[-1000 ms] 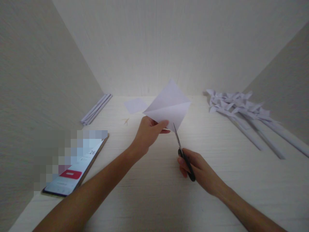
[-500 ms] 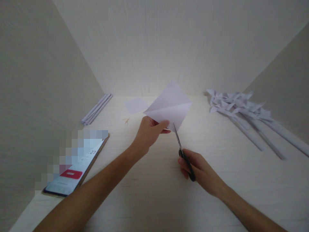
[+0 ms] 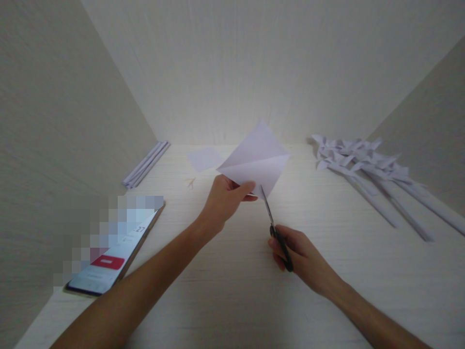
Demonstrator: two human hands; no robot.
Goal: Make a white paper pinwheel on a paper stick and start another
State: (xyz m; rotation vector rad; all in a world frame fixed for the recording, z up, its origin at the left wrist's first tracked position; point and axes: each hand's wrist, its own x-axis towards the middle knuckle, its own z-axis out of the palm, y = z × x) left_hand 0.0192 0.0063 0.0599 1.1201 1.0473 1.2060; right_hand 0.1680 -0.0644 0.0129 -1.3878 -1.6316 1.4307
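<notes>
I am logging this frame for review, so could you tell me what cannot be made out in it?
Head view:
- Phone: upper screen pixelated; text below too small.
- Scissors: handles hidden inside the right hand; blade tips merge with the folded paper.
- Left hand: fingertips hidden behind the paper.
- Paper pinwheels: too blurred to count.
- Small object on the table: too small to identify.

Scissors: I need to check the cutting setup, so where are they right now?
In the head view, the scissors are right of centre, gripped by the right hand, blade tips at the lower edge of the folded paper that the left hand holds up.
</notes>
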